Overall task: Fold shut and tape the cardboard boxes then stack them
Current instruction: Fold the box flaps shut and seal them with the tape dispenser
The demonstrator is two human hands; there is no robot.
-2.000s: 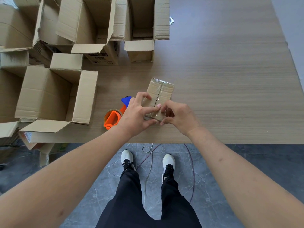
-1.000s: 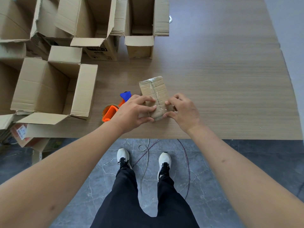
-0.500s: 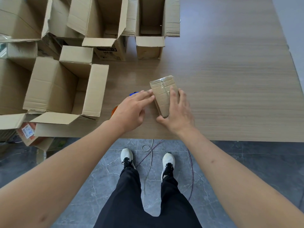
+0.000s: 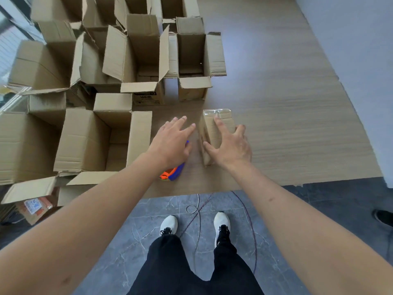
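A small taped cardboard box (image 4: 209, 128) stands on the wooden table, near its front edge. My right hand (image 4: 230, 145) grips it from above, fingers over the top and thumb on its left side. My left hand (image 4: 173, 139) hovers just left of the box, fingers spread, holding nothing. Below that hand lies the orange and blue tape dispenser (image 4: 172, 174), partly hidden by my wrist. Several open cardboard boxes stand to the left, the nearest large one (image 4: 95, 141) with its flaps spread.
More open boxes (image 4: 195, 58) crowd the back left of the table (image 4: 287, 124). Bare tabletop lies to the right of the small box. A wall (image 4: 361, 60) borders the table's right side. Cables (image 4: 197, 211) lie on the grey floor by my feet.
My left hand has let go of the small box and moved left over the tape dispenser. My right hand has shifted from pressing the tape to gripping the box from above.
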